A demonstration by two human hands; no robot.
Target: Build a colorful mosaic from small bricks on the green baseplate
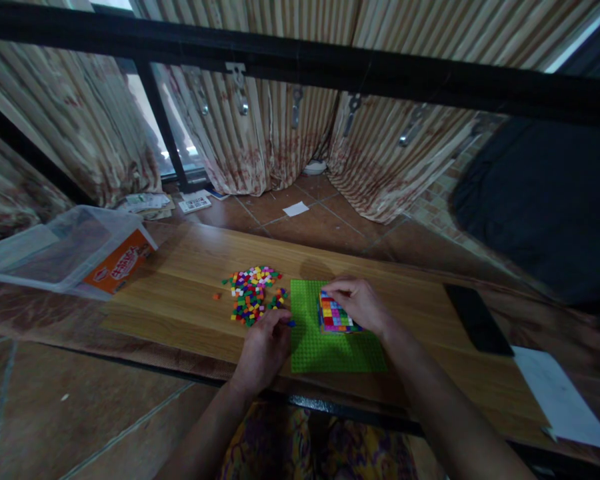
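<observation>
A green baseplate [330, 350] lies flat on the wooden table [180, 300] in front of me. On its upper right part stands a block of small bricks in many colours [334, 315]. My right hand [360, 303] rests on that block, fingers curled over its top edge. My left hand [266, 347] is at the plate's left edge, fingers pinched on a small blue brick [291, 324]. A loose pile of coloured bricks [253, 293] lies just beyond my left hand.
A clear plastic tub with an orange label [75, 257] lies at the table's left end. A dark phone [476, 319] and white paper [560, 400] sit at the right. Curtains, a black rail and papers on the tiled floor are beyond.
</observation>
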